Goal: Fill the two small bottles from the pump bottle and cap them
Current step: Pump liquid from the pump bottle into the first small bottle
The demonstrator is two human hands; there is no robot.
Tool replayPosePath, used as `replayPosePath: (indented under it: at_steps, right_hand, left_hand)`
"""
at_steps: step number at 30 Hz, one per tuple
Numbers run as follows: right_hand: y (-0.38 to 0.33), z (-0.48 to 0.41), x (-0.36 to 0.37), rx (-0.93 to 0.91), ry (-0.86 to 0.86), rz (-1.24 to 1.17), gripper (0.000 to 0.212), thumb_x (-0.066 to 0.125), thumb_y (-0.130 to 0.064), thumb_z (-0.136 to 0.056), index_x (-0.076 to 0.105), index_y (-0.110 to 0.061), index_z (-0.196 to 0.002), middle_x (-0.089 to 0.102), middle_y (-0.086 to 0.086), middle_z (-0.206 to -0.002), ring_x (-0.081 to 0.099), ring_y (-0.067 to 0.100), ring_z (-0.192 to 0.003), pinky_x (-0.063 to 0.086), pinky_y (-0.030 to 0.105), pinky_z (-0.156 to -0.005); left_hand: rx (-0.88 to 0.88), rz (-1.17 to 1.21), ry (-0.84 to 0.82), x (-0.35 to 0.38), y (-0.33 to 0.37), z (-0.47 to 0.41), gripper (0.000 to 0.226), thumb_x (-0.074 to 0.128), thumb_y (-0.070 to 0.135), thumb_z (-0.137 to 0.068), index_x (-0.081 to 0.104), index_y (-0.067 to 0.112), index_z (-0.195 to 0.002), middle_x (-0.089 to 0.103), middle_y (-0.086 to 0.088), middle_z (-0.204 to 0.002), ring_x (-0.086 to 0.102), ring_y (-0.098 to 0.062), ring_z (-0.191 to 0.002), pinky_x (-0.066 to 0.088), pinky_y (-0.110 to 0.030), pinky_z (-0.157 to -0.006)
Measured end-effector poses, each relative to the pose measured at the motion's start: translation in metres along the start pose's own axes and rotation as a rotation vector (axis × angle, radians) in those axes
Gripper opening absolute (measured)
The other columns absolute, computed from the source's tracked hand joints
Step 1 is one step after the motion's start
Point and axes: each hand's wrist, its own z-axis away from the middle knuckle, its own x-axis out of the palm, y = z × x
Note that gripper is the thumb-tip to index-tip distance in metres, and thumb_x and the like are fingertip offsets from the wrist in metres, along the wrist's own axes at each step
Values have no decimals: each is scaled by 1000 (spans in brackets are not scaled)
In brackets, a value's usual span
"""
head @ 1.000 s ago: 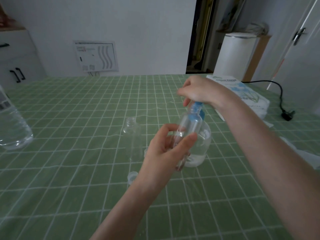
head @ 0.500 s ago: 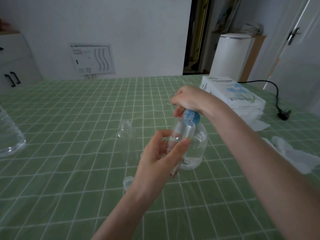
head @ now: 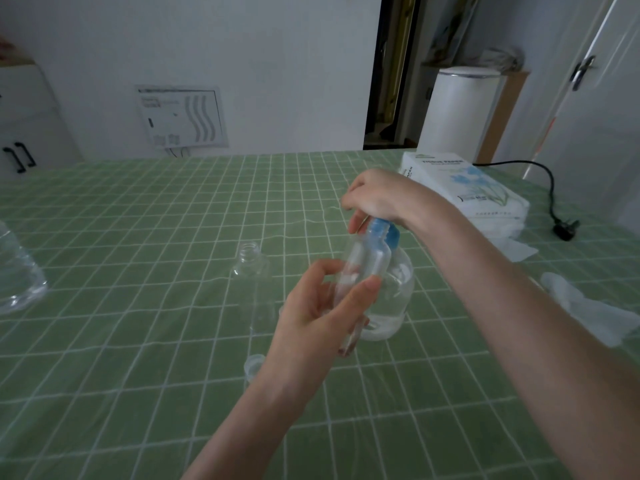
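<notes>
My left hand (head: 322, 323) grips a small clear bottle (head: 365, 263), tilted with its open neck up against the blue pump head. The pump bottle (head: 393, 299) is clear and round, stands on the green checked tablecloth and holds some liquid low down. My right hand (head: 379, 197) lies on top of its blue pump (head: 389, 233), fingers curled over it. A second small clear bottle (head: 252, 271) stands upright and uncapped just left of my left hand. A small clear cap (head: 253, 363) lies on the cloth beside my left wrist.
A large clear water bottle (head: 17, 275) sits at the left edge. A tissue pack (head: 464, 192) lies at the back right, with a black cable and plug (head: 564, 230) beyond it. Crumpled white tissue (head: 588, 306) lies to the right of my forearm.
My view has shifted a little. Both hands keep their hold; the small bottle stays at the pump spout and my right hand stays on the pump.
</notes>
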Motion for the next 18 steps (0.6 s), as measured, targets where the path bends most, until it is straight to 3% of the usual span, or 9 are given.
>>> replayPosePath:
  at_steps: [8,11,13,15,18]
  right_hand:
    - [-1,0,-3,-5,0,2,42,51,-24,-94,51,-4,-131,65,15,-118,63,29,-106,46,39,-97]
    - [-4,1,-9,-36,24,36,34,49,-26,-94,58,-4,-120,69,13,-108,64,26,-101,45,35,-86]
    - [-3,1,-9,-36,15,17,37,49,-25,-94,55,-4,-124,68,13,-110,64,27,-102,43,34,-82]
    - [-3,1,-8,-26,5,0,40,50,-23,-93,52,-3,-129,67,15,-113,64,28,-104,44,34,-85]
    - [-3,0,-6,-26,8,-6,39,50,-21,-93,54,-3,-127,67,15,-112,64,29,-103,46,37,-95]
  left_hand:
    - [-35,58,-12,0,-3,-2,43,65,44,-63,61,15,-95,68,-2,-77,53,-20,-65,42,-20,-48]
    - [-23,83,-26,0,-2,-3,46,65,43,-64,60,13,-98,67,-9,-80,49,-23,-66,40,-20,-47]
    - [-12,73,-23,0,-1,-3,45,65,43,-65,59,13,-98,62,-23,-82,47,-23,-66,39,-20,-46]
    - [-1,61,-25,0,0,-2,43,64,43,-65,60,15,-98,58,-32,-87,47,-23,-65,39,-20,-46]
    - [-7,50,-29,-1,-1,-3,40,65,44,-65,62,19,-96,63,-25,-86,51,-21,-65,42,-19,-48]
